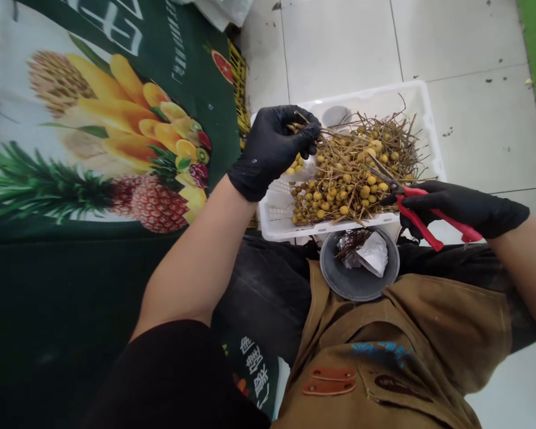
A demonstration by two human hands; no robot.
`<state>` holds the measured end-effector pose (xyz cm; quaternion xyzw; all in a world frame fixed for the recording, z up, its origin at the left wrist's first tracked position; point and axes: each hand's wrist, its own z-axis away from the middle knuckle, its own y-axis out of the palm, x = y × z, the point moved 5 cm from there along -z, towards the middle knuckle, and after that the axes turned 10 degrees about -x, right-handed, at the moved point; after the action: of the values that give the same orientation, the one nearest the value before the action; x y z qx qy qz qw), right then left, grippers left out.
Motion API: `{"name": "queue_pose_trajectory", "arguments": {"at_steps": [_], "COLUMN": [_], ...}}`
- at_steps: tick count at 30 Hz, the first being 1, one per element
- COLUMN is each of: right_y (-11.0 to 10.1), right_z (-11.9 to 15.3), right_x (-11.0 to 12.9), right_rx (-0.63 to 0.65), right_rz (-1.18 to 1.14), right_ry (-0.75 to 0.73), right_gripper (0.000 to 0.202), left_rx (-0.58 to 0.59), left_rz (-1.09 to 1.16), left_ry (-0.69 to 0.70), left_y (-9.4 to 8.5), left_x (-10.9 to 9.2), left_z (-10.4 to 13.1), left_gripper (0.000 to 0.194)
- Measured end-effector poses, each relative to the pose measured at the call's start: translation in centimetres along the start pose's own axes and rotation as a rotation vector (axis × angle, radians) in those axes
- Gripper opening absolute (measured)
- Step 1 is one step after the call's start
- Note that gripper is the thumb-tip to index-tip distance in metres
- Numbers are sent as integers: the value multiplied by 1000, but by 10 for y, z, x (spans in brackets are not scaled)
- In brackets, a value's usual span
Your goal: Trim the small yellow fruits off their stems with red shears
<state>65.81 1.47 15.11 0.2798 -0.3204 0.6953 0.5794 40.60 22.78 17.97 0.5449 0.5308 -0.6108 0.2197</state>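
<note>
My left hand, in a black glove, is closed around a bunch of thin brown twigs above the left side of a white plastic crate. The twigs run right into a pile of longans, small yellow-brown fruit on tangled stems. My gloved right hand grips red-handled pruning shears at the crate's right side. Their blades are parted and point up and left over the longans. Loose longans show under my left hand, partly hidden by it.
A grey bucket with twigs and crumpled silvery wrapping sits between my legs, against the crate's near side. A dark green banner printed with fruit stands at the left. Behind it is a yellow crate. White floor tiles lie beyond.
</note>
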Motion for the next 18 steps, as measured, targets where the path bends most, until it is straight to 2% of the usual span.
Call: {"name": "queue_pose_trajectory", "arguments": {"at_steps": [4, 9, 13, 18], "right_y": [8, 17, 15, 12], "right_z": [3, 4, 7, 13], "right_x": [2, -10, -13, -11], "right_rx": [13, -18, -58, -24], "right_rz": [-115, -143, -76, -151], "right_ry": [54, 119, 53, 70], "right_gripper": [54, 50, 55, 60], "left_rx": [73, 37, 57, -26], "left_rz": [-70, -22, -7, 101], "left_ry": [29, 7, -29, -69], "left_y": [1, 0, -1, -8], "left_x": [8, 17, 23, 27], "left_z": [1, 3, 3, 1], "left_gripper": [49, 57, 62, 69]}}
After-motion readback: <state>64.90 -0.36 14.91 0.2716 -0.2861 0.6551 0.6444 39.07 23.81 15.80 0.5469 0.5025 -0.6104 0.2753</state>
